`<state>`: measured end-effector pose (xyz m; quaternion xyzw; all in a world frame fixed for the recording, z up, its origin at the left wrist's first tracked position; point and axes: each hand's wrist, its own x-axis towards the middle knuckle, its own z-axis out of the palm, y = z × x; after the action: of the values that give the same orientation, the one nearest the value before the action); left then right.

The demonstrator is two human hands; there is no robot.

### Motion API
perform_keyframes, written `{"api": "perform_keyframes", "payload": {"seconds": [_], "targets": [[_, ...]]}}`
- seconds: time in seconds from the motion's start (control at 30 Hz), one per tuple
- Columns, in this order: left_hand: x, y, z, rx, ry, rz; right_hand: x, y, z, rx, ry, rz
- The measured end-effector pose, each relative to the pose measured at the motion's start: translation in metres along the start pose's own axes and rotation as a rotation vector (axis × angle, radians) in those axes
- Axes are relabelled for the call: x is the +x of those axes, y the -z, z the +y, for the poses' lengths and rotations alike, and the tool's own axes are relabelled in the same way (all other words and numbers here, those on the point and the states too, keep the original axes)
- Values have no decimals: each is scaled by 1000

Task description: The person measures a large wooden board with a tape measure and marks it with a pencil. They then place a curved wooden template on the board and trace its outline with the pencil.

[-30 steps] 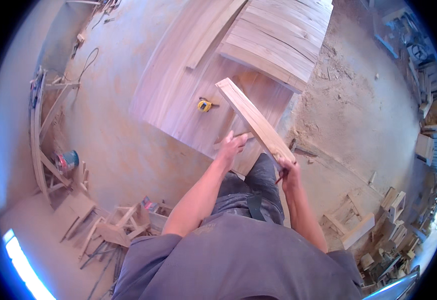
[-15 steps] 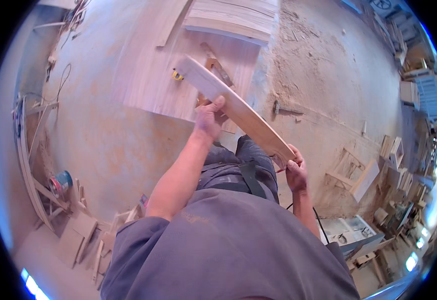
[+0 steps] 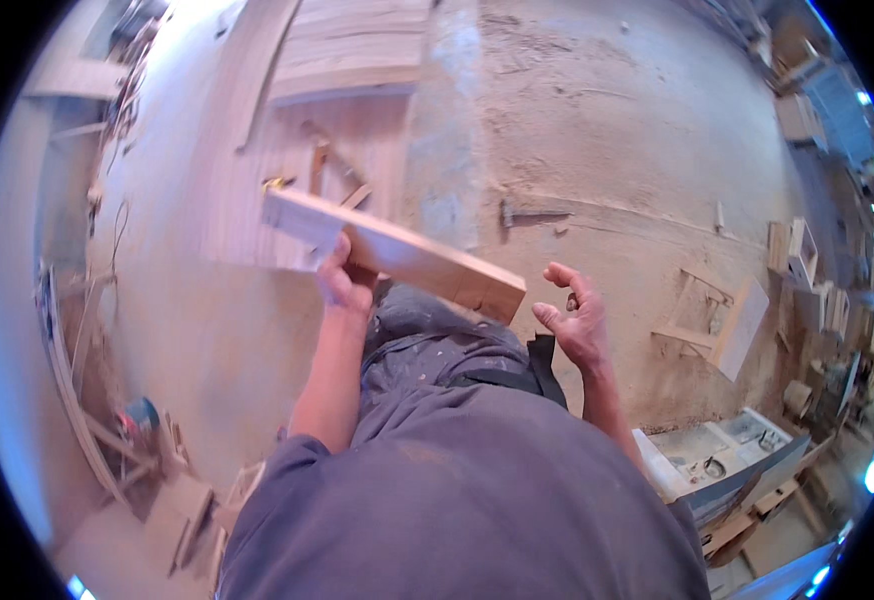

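Observation:
A long, flat wooden board (image 3: 417, 258) slants across the middle, its right end lower and closer to my body. My left hand (image 3: 345, 280) grips it near its left half, thumb over the near edge and the other fingers hidden beneath. My right hand (image 3: 579, 318) is off the board, just beyond its right end, with thumb and forefinger spread apart. A small dark patch shows among its curled fingers; I cannot tell what it is. Past the board's far side, a hand plane-like wooden tool (image 3: 332, 172) and a yellow tape measure (image 3: 277, 184) lie on a pale wooden panel (image 3: 227, 215).
A hammer (image 3: 532, 214) lies on the dusty floor ahead. Stacked planks (image 3: 352, 50) rest on the panel. To the right are a small wooden frame (image 3: 707, 325) and a white-topped unit (image 3: 717, 458). At left, a paint can (image 3: 139, 416) stands by a leaning wooden frame (image 3: 72, 390).
My right hand has let go of the board's right end and opened. The board has turned flatter across the view and shifted left with my left hand. The whole view has swung rightward.

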<state>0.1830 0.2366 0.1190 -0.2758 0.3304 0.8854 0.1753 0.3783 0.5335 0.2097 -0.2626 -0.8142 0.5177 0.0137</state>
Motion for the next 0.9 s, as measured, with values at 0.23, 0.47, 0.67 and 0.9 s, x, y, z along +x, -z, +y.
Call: {"api": "perform_keyframes", "payload": {"seconds": [0.23, 0.47, 0.67, 0.9], "targets": [[-3, -54, -138, 548, 161, 41, -6, 80, 30, -260, 78, 58], [2, -160, -183, 657, 69, -18, 65, 42, 16, -575, 145, -59], [69, -229, -206, 535, 192, -227, 184, 70, 103, -275, -23, -20], [187, -229, -177, 902, 65, -363, 223, 174, 250, -30, -554, 82]]}}
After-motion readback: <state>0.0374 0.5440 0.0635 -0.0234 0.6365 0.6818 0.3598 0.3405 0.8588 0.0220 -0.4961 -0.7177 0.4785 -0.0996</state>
